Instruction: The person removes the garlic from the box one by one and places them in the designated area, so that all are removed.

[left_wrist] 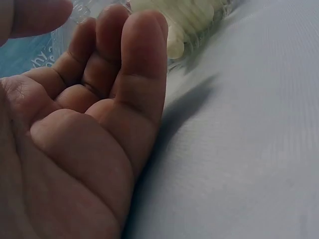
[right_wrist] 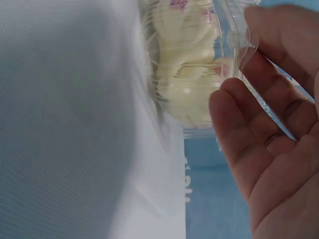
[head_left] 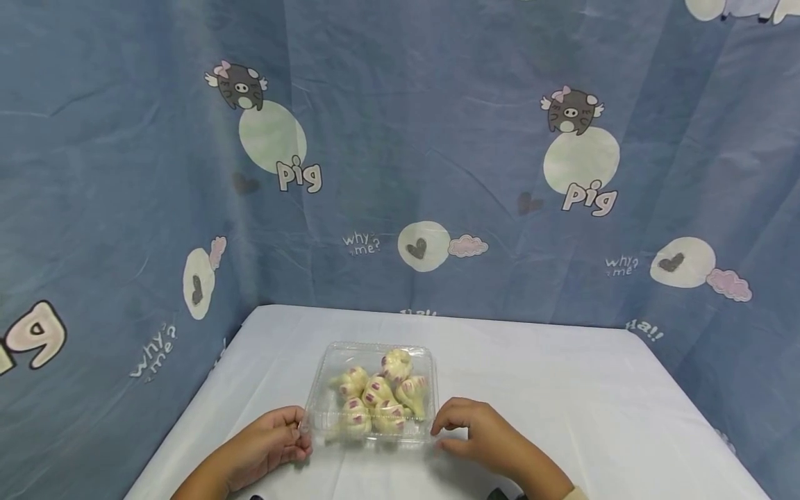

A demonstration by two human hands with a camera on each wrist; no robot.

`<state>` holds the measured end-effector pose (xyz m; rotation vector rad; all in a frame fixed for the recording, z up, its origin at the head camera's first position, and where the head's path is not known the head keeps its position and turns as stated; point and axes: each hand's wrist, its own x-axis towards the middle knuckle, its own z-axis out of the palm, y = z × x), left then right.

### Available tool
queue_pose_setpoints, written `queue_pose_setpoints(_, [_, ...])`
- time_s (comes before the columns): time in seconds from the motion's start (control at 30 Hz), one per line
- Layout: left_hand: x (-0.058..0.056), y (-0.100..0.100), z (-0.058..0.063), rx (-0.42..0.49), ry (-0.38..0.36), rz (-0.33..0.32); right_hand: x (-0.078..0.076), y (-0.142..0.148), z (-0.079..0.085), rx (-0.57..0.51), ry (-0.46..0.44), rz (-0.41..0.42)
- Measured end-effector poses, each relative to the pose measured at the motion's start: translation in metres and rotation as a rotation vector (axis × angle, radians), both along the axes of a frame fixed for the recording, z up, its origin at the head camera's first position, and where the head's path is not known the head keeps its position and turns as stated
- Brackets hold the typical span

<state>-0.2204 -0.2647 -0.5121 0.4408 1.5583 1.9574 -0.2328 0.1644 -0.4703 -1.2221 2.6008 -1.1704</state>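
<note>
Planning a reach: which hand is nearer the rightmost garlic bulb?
Right. The right hand is at the front right of the clear box, near that bulb; the left hand, front left, is farther.

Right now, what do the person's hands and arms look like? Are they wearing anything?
The left hand and right hand are bare: no gloves or rings show. A bit of pale tan sleeve shows at the right arm's edge, but none on the left. Small black pieces peek in near both wrists, too cut off to tell what they are.
</note>
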Motion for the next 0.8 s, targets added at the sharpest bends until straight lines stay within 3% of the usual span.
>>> queue_pose_setpoints(0.33, [0.003, 0.002, 0.004, 0.009, 0.025, 0.003, 0.004, -0.003, 0.001, 0.051, 0.07, -0.085])
queue_pose_setpoints(0.53, [0.004, 0.003, 0.004, 0.004, 0.038, 0.002, 0.008, -0.008, 0.003, 0.097, 0.157, -0.101])
queue_pose_setpoints(0.8, [0.004, 0.003, 0.003, 0.011, 0.045, 0.015, 0.013, -0.012, 0.01, 0.093, 0.019, -0.154])
